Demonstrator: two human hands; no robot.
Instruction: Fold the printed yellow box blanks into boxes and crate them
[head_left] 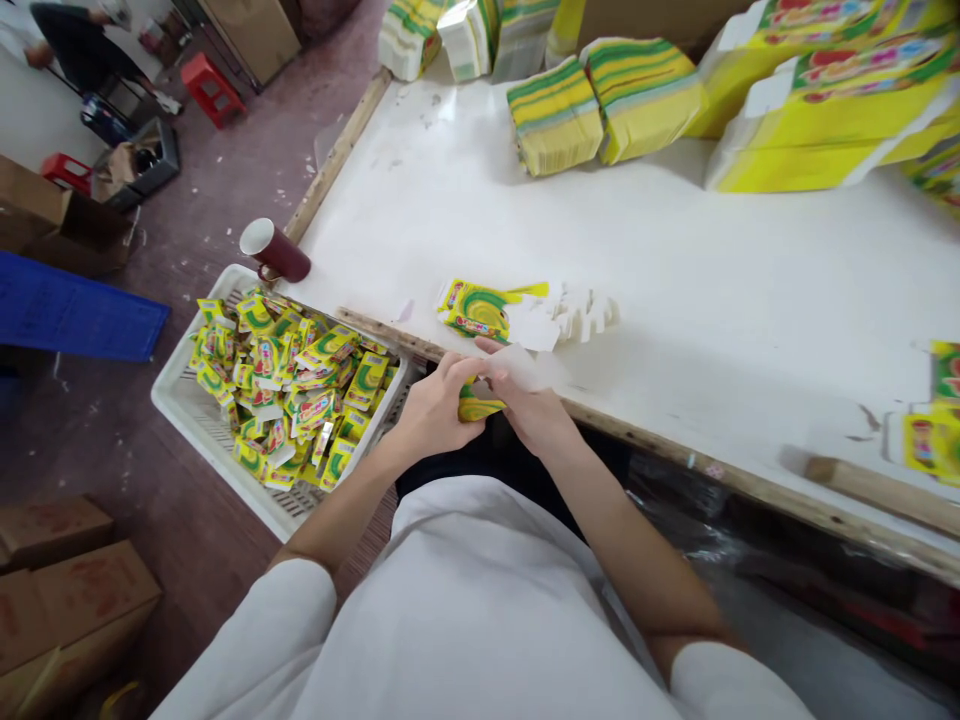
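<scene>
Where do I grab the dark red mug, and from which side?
Try the dark red mug by its handle, coming from the basket side. The handle seems to stick out that way, and the mug is open on top, so keep it level.

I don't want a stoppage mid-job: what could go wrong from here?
A slip could drop the yellow-green carton between the left hand and right hand, near the table edge. The maroon mug stands at the table's corner beside the basket; a bump might tip it onto the cartons inside.

Yellow carton (pixel 480 408) partly behind the left hand (pixel 441 405)
</scene>
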